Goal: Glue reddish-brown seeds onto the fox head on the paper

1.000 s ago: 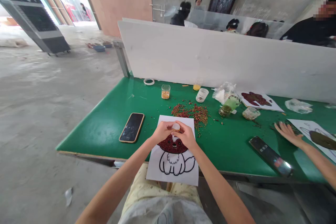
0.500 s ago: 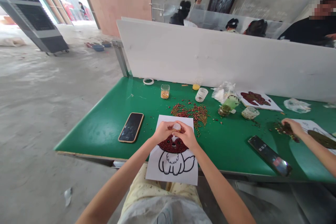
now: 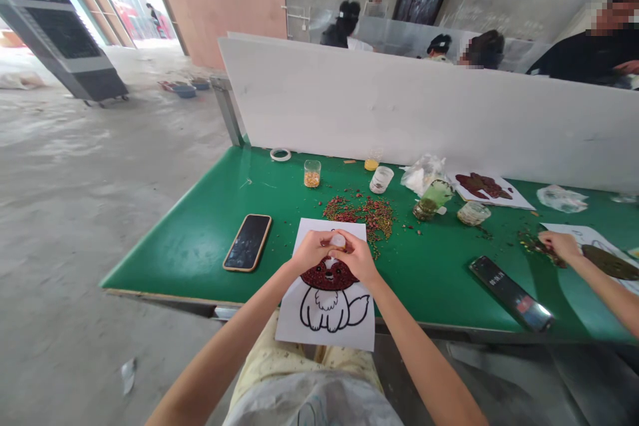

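Both my hands meet over the upper part of a white sheet of paper [image 3: 289, 326]. My left hand [image 3: 313, 251] and my right hand [image 3: 358, 257] are closed around a small bottle with a whitish round top [image 3: 338, 241]; most of it is hidden by my fingers. Below them on the sheet is a black-outlined animal drawing [image 3: 327, 309]. Its face is filled with dark red grains, while the body and tail are plain white. Just beyond my hands lies a loose spread of red and green beans [image 3: 377, 215].
On the green table [image 3: 174, 233] lie a phone [image 3: 247, 242] at left and another phone [image 3: 510, 293] at right. Behind the beans stand a cup of yellow kernels [image 3: 312, 175] and a clear cup [image 3: 381, 180]. A co-worker's hand [image 3: 562, 247] touches scattered seeds at right. A white partition [image 3: 399, 100] rises behind.
My hands keep nearly the same hold over the sheet. The whole view shifts slightly. At right, the co-worker's hand has moved a little over the seeds.
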Motion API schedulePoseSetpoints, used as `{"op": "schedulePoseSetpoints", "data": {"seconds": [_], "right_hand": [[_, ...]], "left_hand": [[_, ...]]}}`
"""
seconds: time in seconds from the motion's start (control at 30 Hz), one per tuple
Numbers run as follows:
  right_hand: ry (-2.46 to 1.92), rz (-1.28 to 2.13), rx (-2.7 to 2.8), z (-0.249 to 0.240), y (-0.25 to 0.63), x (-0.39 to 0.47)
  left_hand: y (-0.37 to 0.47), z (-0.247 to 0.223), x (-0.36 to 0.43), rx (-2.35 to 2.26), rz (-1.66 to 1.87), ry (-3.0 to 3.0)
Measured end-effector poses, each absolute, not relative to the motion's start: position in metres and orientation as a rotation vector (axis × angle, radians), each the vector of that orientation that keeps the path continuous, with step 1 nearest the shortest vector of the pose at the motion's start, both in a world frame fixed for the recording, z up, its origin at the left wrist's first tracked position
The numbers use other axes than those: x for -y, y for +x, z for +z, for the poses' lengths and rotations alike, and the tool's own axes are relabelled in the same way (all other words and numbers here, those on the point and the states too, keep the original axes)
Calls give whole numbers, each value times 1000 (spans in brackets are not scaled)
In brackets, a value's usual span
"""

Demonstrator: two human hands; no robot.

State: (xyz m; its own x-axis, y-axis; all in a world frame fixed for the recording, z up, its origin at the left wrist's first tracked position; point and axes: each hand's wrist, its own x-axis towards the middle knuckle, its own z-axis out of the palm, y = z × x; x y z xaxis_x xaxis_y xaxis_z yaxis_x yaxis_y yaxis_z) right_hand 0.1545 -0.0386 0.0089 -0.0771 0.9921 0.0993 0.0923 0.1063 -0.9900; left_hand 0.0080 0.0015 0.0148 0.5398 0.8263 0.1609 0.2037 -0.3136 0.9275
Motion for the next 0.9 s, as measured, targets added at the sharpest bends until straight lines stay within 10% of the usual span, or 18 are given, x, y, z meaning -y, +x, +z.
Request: {"op": "schedulePoseSetpoints", "data": {"seconds": [0.9], "right_hand": [[-1156,1091,1433,3,162,38]], "left_hand": [[14,11,-3,-820,796,1771]]}}
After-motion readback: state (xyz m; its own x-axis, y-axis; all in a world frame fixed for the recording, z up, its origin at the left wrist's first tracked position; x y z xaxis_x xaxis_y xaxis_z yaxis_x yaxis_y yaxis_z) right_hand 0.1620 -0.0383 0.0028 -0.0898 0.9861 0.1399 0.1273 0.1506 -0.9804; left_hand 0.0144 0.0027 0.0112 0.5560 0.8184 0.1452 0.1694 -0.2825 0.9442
